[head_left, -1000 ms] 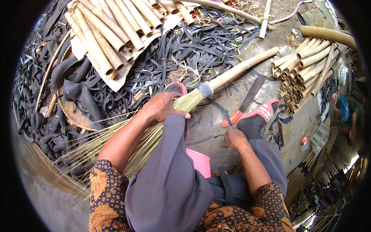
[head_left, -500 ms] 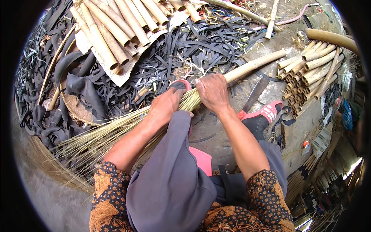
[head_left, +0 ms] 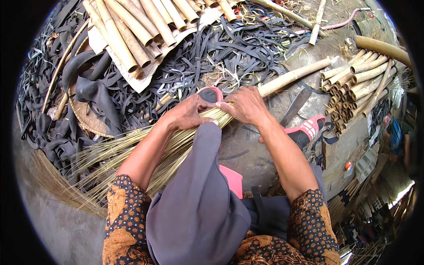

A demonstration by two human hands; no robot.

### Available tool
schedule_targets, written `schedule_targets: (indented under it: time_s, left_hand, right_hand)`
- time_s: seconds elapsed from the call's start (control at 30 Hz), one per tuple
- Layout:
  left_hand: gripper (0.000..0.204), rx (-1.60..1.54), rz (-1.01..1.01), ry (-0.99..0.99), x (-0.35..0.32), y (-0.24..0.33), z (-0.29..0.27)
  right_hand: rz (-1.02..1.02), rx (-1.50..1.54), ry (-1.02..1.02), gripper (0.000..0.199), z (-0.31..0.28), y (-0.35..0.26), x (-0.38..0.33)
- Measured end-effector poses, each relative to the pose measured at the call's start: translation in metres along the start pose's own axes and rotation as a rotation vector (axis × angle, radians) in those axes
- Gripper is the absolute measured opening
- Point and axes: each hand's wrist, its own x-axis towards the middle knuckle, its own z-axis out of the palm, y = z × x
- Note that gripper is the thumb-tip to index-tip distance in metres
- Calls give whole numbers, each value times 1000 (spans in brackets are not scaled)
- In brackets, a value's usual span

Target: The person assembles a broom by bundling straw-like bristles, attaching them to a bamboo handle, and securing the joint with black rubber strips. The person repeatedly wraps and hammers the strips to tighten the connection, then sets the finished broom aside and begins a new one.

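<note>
A long bundle of thin yellow-green sticks (head_left: 117,152) slants across my front, its loose ends fanned out at the lower left. At the upper right its gathered end meets a pale bamboo pole (head_left: 296,77), like a stick broom on a handle. My left hand (head_left: 190,114) is closed on the sticks, thumb below and fingers over the top. Just beside it, my right hand (head_left: 246,106) grips the gathered end at the pole, its thumb reaching toward the left fingers. Both palms are hidden, as is the join under the right hand.
A knife (head_left: 295,107) lies by my right foot in a pink sandal (head_left: 311,128). Black rubber strips (head_left: 238,46) cover the ground ahead. Bamboo tubes lie at upper left (head_left: 128,26), with a tied stack (head_left: 364,79) at right. A pink plastic piece (head_left: 232,180) shows below.
My left hand has shifted from lying over the sticks to pinching round them, nearer the right hand. The right fingers have loosened and re-angled, its thumb now stretched leftward.
</note>
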Motion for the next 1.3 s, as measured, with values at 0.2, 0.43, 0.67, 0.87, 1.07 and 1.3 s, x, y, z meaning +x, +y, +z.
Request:
schedule_targets:
  time_s: [0.2, 0.43, 0.67, 0.87, 1.07, 1.3]
  left_hand:
    - [63, -97, -52, -56, 8, -21, 4]
    - [68, -183, -91, -92, 7, -16, 3]
    - [88, 486, -227, 218, -2, 29, 44]
    - [94, 367, -163, 222, 2, -2, 39]
    - [99, 350, -188, 223, 3, 9, 32]
    - [99, 254, -201, 143, 7, 2, 16]
  right_hand:
    - [104, 8, -214, 52, -7, 4, 16]
    - [17, 167, -258, 43, -4, 23, 19]
    - [14, 115, -241, 45, -2, 23, 24]
    - [-68, 50, -250, 59, -1, 27, 24]
    - [-14, 37, -190, 65, 0, 20, 23]
    - [-94, 57, -117, 61, -2, 23, 22]
